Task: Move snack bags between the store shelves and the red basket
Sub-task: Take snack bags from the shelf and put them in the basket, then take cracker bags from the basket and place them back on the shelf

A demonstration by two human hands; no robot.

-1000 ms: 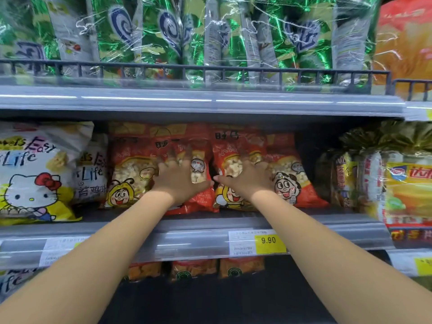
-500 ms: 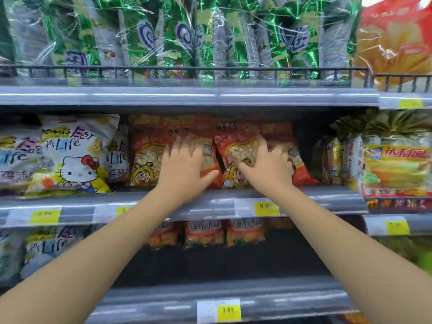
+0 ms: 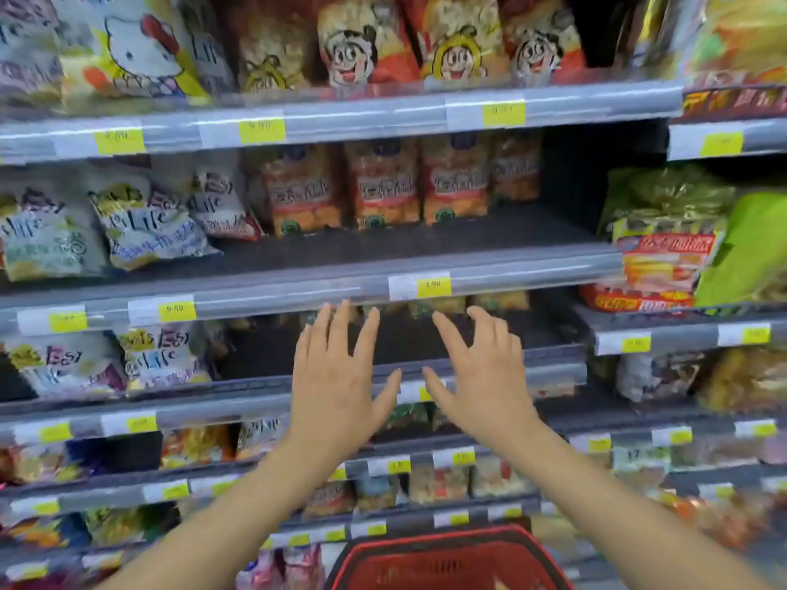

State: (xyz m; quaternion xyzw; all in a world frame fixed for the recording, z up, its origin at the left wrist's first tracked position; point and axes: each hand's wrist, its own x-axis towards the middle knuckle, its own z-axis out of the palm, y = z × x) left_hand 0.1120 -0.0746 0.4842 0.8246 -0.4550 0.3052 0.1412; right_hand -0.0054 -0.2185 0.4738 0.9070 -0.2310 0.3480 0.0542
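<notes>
My left hand (image 3: pixel 336 376) and my right hand (image 3: pixel 477 376) hover side by side in front of the shelves, fingers spread, holding nothing. Red snack bags with cartoon faces (image 3: pixel 409 40) stand on the top visible shelf, well above both hands. Orange and red snack bags (image 3: pixel 379 185) stand in a row one shelf lower. The red basket (image 3: pixel 443 559) shows its rim at the bottom edge, below my hands; what it holds is out of view.
White and yellow Hello Kitty bags (image 3: pixel 127 49) lie at the upper left, with similar white bags (image 3: pixel 145 223) below. Yellow and green packs (image 3: pixel 668 232) fill the right. Grey shelf rails with yellow price tags (image 3: pixel 432 285) run across at several heights. Lower shelves hold blurred packets.
Both hands left the red cartoon bags and dropped down, empty. The view tilted downward, bringing lower shelves and the red basket into sight.
</notes>
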